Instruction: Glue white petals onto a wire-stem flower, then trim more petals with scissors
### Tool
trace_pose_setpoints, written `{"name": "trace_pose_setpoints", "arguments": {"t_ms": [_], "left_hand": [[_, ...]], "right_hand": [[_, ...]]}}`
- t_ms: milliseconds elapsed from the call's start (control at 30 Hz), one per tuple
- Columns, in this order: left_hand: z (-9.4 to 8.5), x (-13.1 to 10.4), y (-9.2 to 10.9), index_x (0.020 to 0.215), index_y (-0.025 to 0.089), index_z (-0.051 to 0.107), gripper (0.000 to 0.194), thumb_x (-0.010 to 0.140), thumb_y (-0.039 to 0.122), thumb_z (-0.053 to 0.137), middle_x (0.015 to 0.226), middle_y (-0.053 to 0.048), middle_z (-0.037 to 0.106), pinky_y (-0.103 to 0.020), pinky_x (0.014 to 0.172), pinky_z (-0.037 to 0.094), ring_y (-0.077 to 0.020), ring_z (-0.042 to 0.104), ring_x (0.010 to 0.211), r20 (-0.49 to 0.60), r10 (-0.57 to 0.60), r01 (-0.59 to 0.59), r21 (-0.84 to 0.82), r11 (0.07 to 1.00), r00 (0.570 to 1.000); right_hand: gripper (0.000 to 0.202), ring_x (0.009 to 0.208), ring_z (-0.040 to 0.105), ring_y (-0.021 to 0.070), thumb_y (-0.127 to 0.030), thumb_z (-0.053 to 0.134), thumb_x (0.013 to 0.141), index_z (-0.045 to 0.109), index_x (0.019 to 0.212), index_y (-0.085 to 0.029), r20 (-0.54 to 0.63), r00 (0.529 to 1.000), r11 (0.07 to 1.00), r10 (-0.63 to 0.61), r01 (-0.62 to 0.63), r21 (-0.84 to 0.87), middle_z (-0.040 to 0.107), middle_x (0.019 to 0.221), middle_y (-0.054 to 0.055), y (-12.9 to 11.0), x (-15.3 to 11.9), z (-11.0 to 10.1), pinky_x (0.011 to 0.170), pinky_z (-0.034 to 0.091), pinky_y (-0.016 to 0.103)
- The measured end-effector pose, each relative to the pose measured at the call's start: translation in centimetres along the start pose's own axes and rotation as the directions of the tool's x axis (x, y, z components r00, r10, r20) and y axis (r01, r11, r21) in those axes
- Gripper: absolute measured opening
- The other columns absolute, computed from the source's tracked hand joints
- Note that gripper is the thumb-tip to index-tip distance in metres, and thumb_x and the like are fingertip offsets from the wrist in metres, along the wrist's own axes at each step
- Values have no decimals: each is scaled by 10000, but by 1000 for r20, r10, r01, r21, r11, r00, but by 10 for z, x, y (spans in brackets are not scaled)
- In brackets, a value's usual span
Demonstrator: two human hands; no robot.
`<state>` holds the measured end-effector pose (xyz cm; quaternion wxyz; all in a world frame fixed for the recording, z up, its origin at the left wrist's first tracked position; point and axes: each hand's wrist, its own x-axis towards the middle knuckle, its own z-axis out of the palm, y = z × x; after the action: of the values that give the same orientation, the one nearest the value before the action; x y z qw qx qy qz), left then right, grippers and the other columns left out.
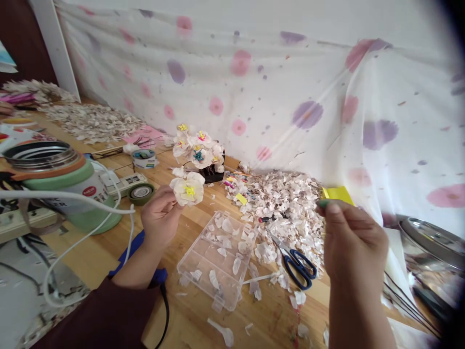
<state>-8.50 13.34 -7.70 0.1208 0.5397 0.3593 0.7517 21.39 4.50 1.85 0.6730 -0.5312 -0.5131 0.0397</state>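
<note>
My left hand (162,213) pinches a white flower (189,190) with a yellow centre, holding it upright above the wooden table. Off to the right, my right hand (354,237) is raised, thumb and forefinger pressed together on a small green piece (322,203). Between the hands and lower down lies a clear compartment box (183,265) with loose white petals in it. Behind the held flower stands a bunch of similar flowers (203,151) in a black holder (212,175). Blue-handled scissors (300,269) rest beside a large petal heap (283,194).
At the left are a green container (69,194), white cables (90,208), a power strip (129,183) and a blue tool (158,277). A metal pot (436,242) and dark thin stems (410,300) are at the right. A patterned sheet (203,72) hangs behind.
</note>
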Motion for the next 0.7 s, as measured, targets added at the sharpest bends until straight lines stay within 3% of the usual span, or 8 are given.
{"name": "trace_pose_setpoints", "arguments": {"t_ms": [100, 267, 367, 467, 600, 700], "left_hand": [[1, 0, -2, 687, 242, 733, 81, 682, 306, 781, 747, -16, 678, -321, 690, 505, -198, 607, 739, -18, -4, 4, -17, 1000, 1000], [1, -3, -2, 713, 259, 742, 65, 684, 298, 785, 762, -13, 678, -318, 692, 512, -198, 615, 743, -4, -35, 35, -52, 998, 999], [2, -4, -1, 753, 261, 758, 71, 689, 277, 785, 751, -10, 679, -309, 691, 513, -191, 615, 739, 7, -19, 19, -56, 998, 1000], [3, -2, 0, 776, 251, 763, 69, 709, 258, 774, 750, -6, 678, -301, 690, 512, -179, 617, 743, 14, 30, -29, -74, 997, 999], [3, 0, 1, 738, 253, 750, 59, 698, 268, 791, 738, 2, 680, -301, 662, 512, -174, 620, 717, 13, 62, -61, -68, 996, 998], [4, 0, 2, 766, 272, 753, 70, 710, 251, 788, 751, 5, 687, -305, 662, 513, -173, 626, 722, 21, 95, -94, -59, 994, 995]], "right_hand": [[130, 750, 632, 184, -328, 743, 755, 745, 799, -207, 82, 994, 996, 75, -77, 32, 709, 768, 29, 1, -1, 9, 712, 474, 345], [113, 705, 602, 174, -296, 762, 720, 730, 763, -196, 117, 987, 993, 111, -114, 18, 690, 738, 19, -1, -2, 10, 644, 452, 312], [113, 626, 508, 133, -286, 714, 754, 671, 730, -185, 197, 971, 982, 133, -156, 104, 586, 669, -10, 0, -3, 12, 576, 374, 274], [230, 558, 375, 111, -277, 590, 821, 532, 617, -187, 263, 962, 981, 77, -120, 152, 416, 592, -39, 3, -6, 16, 534, 285, 276], [359, 515, 233, 99, -209, 516, 849, 315, 552, -213, 222, 973, 998, 59, -61, 4, 243, 554, -65, 2, -14, 25, 494, 181, 279], [422, 498, 197, 91, -237, 521, 877, 263, 543, -217, 205, 978, 992, 45, -20, -121, 214, 541, -71, 1, -19, 31, 483, 147, 279]]}}
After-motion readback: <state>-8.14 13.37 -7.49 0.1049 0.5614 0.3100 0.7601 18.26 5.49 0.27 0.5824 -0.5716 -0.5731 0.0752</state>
